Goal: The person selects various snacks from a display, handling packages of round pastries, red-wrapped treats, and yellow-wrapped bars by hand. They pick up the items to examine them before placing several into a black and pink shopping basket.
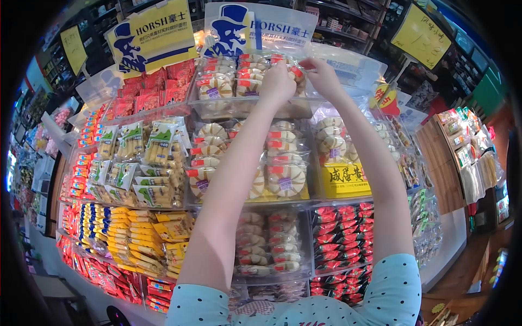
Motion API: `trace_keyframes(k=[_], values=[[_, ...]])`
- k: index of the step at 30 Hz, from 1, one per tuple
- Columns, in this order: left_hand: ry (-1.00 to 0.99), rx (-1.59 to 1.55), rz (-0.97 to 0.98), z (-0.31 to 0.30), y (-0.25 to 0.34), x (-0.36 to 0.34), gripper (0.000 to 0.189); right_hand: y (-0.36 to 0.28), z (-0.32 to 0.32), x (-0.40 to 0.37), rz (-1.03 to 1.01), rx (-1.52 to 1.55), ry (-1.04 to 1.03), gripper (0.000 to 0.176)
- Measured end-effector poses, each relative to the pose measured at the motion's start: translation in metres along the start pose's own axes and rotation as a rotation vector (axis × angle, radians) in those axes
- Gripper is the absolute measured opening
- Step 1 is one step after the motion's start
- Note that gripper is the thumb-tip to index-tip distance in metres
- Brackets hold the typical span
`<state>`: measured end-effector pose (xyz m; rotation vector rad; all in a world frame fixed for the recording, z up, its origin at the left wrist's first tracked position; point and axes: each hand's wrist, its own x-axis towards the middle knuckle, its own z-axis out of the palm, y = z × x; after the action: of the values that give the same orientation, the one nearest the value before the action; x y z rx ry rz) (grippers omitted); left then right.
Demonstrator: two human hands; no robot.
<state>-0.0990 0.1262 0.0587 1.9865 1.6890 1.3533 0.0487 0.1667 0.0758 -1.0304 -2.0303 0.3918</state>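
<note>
Both arms reach up to the top tier of a stepped display. My left hand (278, 84) is closed at the row of clear-wrapped striped round pastries, and its back hides what the fingers hold. Just right of it, my right hand (322, 77) has curled fingers near the wrapped pastry (296, 73) at the row's end; its fingertips are too small to read. More wrapped pastries (215, 87) stand in rows to the left on the same tier. Below, the middle tier holds similar packs (285, 163).
Red packets (147, 100) fill the upper left bin, with green-and-white packs (130, 141) beneath. Yellow packets (136, 233) and red-and-black packets (342, 239) occupy lower bins. Signs (261, 30) rise behind the top tier. A yellow price card (421, 35) stands at upper right.
</note>
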Motion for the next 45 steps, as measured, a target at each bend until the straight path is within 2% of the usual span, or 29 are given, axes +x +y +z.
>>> trace_keyframes(k=[1, 4, 7, 11, 14, 16, 19, 21, 23, 24, 26, 27, 29, 31, 32, 33, 35, 38, 40, 41, 42, 44, 45], values=[[-0.018, -0.012, -0.031, 0.000, -0.001, 0.002, 0.023, -0.004, 0.000, -0.006, 0.003, -0.006, -0.003, 0.033], [-0.048, -0.022, -0.065, 0.000, -0.004, 0.004, 0.026, -0.006, -0.001, -0.017, -0.047, -0.040, -0.086, 0.048], [-0.075, -0.022, -0.034, -0.002, -0.001, 0.004, 0.026, -0.011, -0.005, -0.014, -0.002, 0.016, -0.169, 0.048], [-0.016, -0.051, -0.091, -0.006, 0.006, 0.000, 0.031, -0.016, -0.013, 0.004, 0.056, -0.090, -0.222, 0.043], [0.004, -0.066, -0.146, -0.005, 0.005, 0.003, 0.034, -0.020, -0.020, 0.018, 0.009, -0.172, -0.312, 0.037], [0.032, -0.062, -0.160, -0.005, 0.006, 0.003, 0.034, -0.019, -0.020, 0.023, -0.093, -0.365, -0.506, 0.031], [0.004, -0.053, -0.135, -0.006, 0.006, 0.003, 0.031, -0.007, -0.002, 0.027, -0.051, -0.299, -0.550, 0.034], [0.024, -0.029, -0.092, 0.001, 0.001, 0.002, 0.027, -0.007, 0.007, 0.025, -0.051, -0.393, -0.494, 0.037], [0.196, 0.183, 0.089, 0.009, -0.005, -0.001, 0.020, 0.007, 0.018, 0.027, -0.095, -0.344, -0.309, 0.043], [0.188, 0.180, 0.094, 0.011, -0.006, -0.001, 0.020, 0.008, 0.020, 0.025, -0.159, -0.432, -0.275, 0.042], [0.237, 0.276, 0.201, 0.014, -0.009, -0.001, 0.021, 0.012, 0.025, 0.017, -0.161, -0.525, -0.195, 0.041], [0.230, 0.268, 0.204, 0.013, -0.007, -0.001, 0.021, 0.014, 0.028, 0.015, -0.173, -0.617, -0.116, 0.040], [0.012, 0.296, 0.125, 0.011, -0.004, 0.002, 0.022, 0.017, 0.030, 0.015, -0.193, -0.596, -0.109, 0.039], [0.025, 0.311, 0.159, 0.010, 0.002, -0.002, 0.022, 0.008, 0.026, 0.011, -0.254, -0.575, -0.066, 0.038], [-0.053, 0.344, 0.110, 0.006, 0.007, -0.002, 0.024, 0.001, 0.020, 0.008, -0.240, -0.574, -0.075, 0.037], [-0.129, 0.379, 0.061, 0.002, 0.011, -0.002, 0.027, -0.005, 0.008, 0.004, -0.226, -0.583, -0.066, 0.037], [-0.153, 0.382, 0.074, 0.002, 0.011, -0.002, 0.026, -0.016, -0.013, -0.005, -0.244, -0.459, 0.010, 0.038], [-0.112, 0.377, 0.066, 0.003, 0.010, -0.005, 0.027, -0.005, -0.072, -0.033, -0.303, -0.405, 0.109, 0.027], [-0.083, 0.392, 0.077, 0.006, 0.010, -0.003, 0.028, 0.005, -0.118, -0.067, -0.257, -0.480, 0.137, 0.024], [-0.050, 0.430, 0.093, 0.007, 0.010, -0.004, 0.030, -0.006, -0.139, -0.092, -0.116, -0.493, 0.123, 0.025], [-0.061, 0.422, 0.091, 0.008, 0.008, -0.004, 0.030, 0.004, -0.159, -0.112, -0.080, -0.491, 0.117, 0.024], [0.053, 0.485, 0.241, 0.008, 0.007, -0.003, 0.029, 0.015, -0.193, -0.156, 0.032, -0.580, 0.123, 0.024], [0.046, 0.483, 0.246, 0.007, 0.003, -0.002, 0.029, 0.020, -0.207, -0.175, 0.040, -0.582, 0.126, 0.024]])
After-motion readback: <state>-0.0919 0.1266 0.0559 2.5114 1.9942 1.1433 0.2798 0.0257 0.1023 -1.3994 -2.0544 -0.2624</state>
